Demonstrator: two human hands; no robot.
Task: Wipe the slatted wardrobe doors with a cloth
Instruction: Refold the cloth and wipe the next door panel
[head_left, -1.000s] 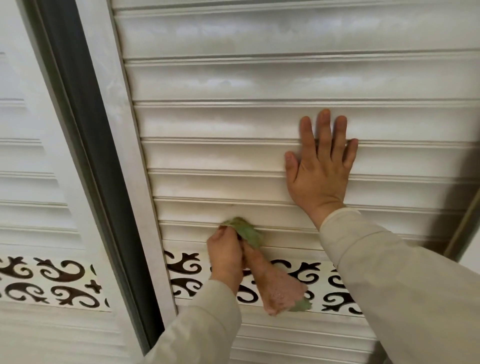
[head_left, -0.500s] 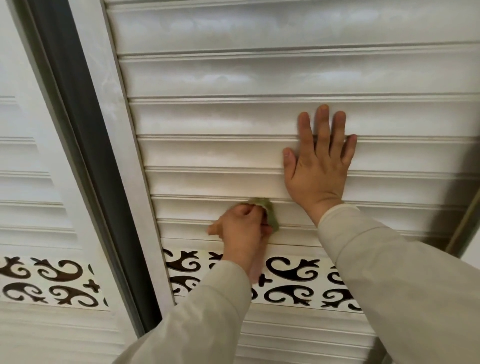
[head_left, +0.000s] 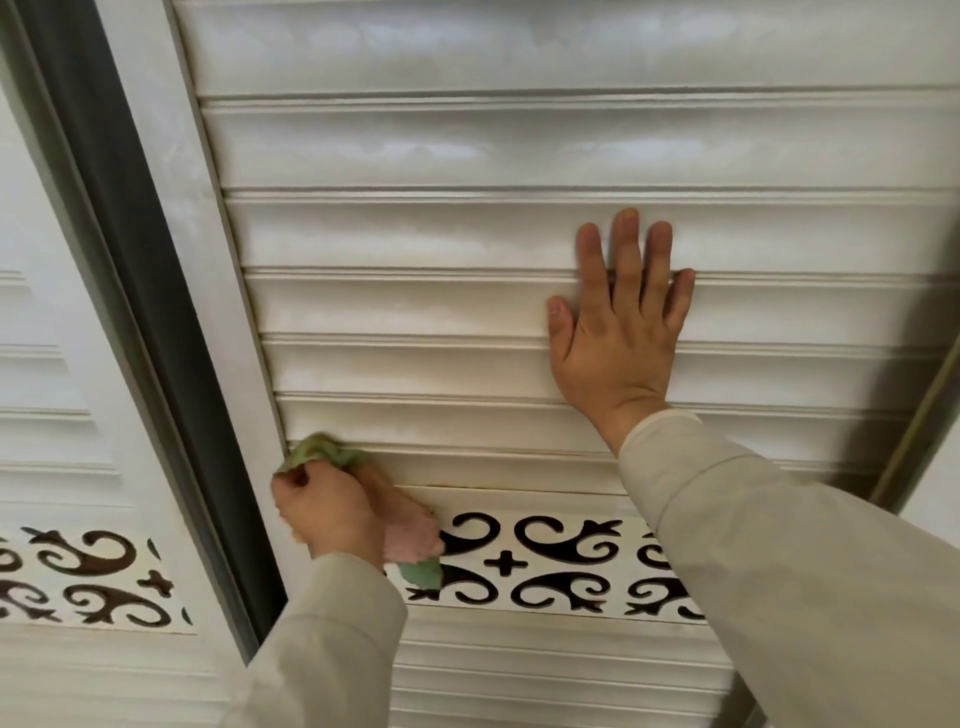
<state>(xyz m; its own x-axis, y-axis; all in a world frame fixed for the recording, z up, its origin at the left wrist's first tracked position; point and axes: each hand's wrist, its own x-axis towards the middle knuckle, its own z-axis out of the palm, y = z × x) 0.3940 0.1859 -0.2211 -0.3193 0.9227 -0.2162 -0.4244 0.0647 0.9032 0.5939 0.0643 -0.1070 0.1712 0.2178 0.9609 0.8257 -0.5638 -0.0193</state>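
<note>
Left hand (head_left: 332, 512): fingers curled round the cloth (head_left: 324, 451), its grip clamped on a green-and-pink bundle pressed to the lowest slat (head_left: 498, 470) at the slat's left end, right beside the door frame (head_left: 208, 291).
Cloth: bunched above the knuckles, with a loose tail hanging below the fist over the scrollwork band (head_left: 550, 561) (the tail touches nothing useful).
Right hand (head_left: 618, 332): flat on the slatted door (head_left: 467, 234), fingers straight and lying close together, palm spanning several slats; it holds nothing and appears to brace the panel.
Step in hand: wiping along the bottom slat, judged from where the cloth sits.
How to do it well: run the cloth the full length of the slat, press its edge into the groove under the slat's lip where a faint brownish line shows, and keep the bracing palm firm so the door does not rock.
Neighbouring door (head_left: 57, 395): stands at the left, beyond the dark gap (head_left: 135, 291); whether it has been wiped cannot be told.
Containers: none in view.
</note>
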